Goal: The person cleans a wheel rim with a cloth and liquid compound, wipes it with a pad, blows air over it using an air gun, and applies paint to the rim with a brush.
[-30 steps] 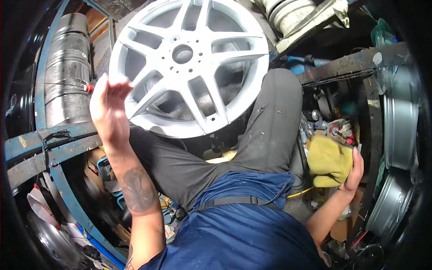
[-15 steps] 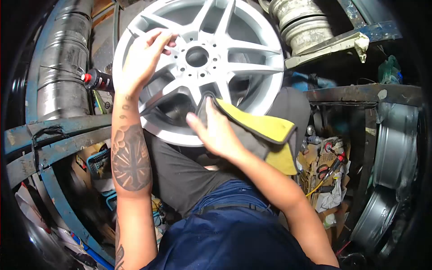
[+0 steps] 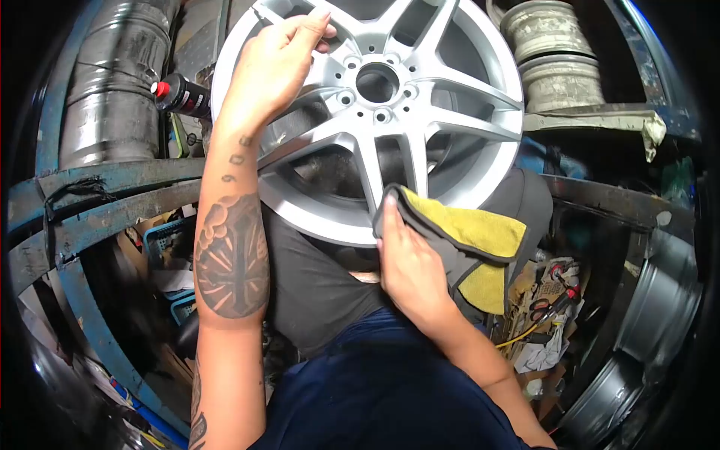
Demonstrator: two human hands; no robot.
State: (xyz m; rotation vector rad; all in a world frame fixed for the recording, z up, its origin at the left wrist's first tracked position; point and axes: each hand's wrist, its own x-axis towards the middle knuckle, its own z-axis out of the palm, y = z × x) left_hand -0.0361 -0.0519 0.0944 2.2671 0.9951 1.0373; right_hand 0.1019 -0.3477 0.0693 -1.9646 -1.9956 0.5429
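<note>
Far left: large metal cylinders (image 3: pixel 120 90) stand beyond the blue frame, with a red-capped black bottle (image 3: pixel 186 97) beside the wheel.
Left hand: the left hand (image 3: pixel 276 67) is over the wheel's left spokes, fingers curled; whether they grip, touch or merely hover, I cannot tell.
Wheel: the silver wheel (image 3: pixel 322 214) lies face up, tilted, its lower side over the person's thighs (image 3: pixel 315 281).
Right hand: the right hand (image 3: pixel 412 274) holds the cloth, its index finger stretched along a fold at the wheel's lower edge.
Cloth: the yellow-and-grey cloth (image 3: pixel 484 229) meets the lower rim near a spoke's foot and drapes over the thigh.
Progress: the wheel is whole and its visible face looks evenly silver; how much the cloth has covered, or has left to cover, does not show.
Far right: pale, stained wheels (image 3: pixel 551 56) sit on a shelf; silver wheels (image 3: pixel 656 292) stand lower down.
Hard to make out: the wheel's top is cut off, its back unseen, and dark corners swallow the edges.
</note>
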